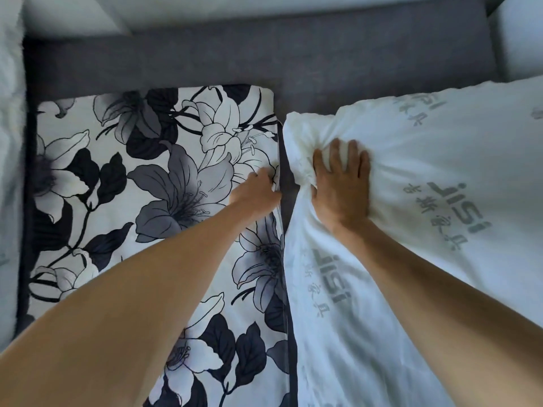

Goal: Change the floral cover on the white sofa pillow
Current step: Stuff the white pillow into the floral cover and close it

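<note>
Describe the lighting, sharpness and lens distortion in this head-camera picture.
Head view: cool, soft, even light, no glare; faint shading under the right hand on the white pillow; floral cover print sharp; left hand slightly soft; wide-angle lens bends the grey sofa edges.

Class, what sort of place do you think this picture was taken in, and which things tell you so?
Probably a living room at home: a grey sofa seat, a floral cover and a white pillow lie there.

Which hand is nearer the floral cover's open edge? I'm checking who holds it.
Left. The left hand grips the floral cover at that edge; the right hand bunches the white pillow beside it.
</note>
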